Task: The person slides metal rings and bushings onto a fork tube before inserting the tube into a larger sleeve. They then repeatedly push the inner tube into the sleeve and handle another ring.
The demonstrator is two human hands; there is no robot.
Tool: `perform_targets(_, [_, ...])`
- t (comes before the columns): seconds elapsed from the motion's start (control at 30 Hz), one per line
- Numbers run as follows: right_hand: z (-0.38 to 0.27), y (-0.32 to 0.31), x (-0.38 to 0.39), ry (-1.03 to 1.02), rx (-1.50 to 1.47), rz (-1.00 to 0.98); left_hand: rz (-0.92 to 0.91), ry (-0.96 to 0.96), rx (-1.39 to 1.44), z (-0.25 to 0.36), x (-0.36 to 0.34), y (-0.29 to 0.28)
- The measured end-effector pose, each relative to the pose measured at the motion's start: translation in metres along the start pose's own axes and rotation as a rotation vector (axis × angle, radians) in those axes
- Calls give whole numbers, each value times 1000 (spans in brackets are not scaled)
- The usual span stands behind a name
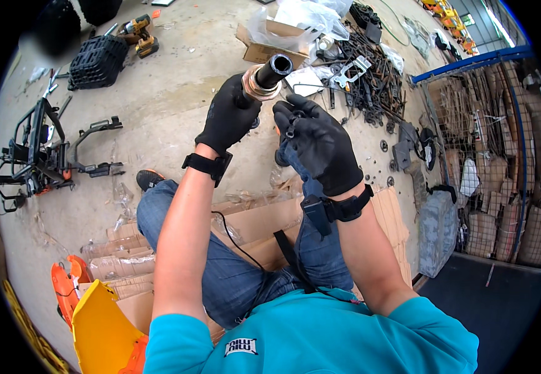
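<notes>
1. Looking down over a bare concrete floor (170,106) and flattened cardboard (390,215).
2. Holding the dark tube (275,70) aloft in the left hand (228,115), showing beyond the cardboard's far edge.
3. Pointing its long axis forward-right, presenting the open end past a coppery collar (260,85).
4. Gripping firmly with the left hand, touching the tube; holding the right hand (325,149) apart, just right of and nearer than the open end.
5. Apparently pinching a small ring-like piece (292,129) in half-curled right fingers; angling both forearms inward.
</notes>
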State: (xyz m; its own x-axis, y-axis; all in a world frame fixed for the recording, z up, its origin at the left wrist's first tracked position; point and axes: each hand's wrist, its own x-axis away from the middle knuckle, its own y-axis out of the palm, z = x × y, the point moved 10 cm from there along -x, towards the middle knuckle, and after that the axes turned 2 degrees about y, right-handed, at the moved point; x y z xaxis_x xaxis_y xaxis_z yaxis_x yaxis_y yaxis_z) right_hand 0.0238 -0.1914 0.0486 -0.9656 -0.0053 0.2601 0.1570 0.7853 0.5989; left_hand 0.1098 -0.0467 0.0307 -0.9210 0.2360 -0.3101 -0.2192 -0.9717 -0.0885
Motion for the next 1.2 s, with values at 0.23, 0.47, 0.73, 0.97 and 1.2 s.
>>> perform_targets(0.23, [-13,5,-10,-157,254,-38,-175,-53,26,-11,3,7])
perform_targets(0.47, [-16,-10,-44,-418,555,10,-247,26,-30,10,0,20])
perform_targets(0.73, [16,-6,-61,-557,491,318,-289,-7,126,-48,-2,7])
perform_targets(0.97, [37,-20,-51,-465,522,402,-315,-12,-68,-37,-1,14])
perform_targets(1.2, [-27,-88,-45,-813,1090,434,-258,-149,-4,-34,2,19])
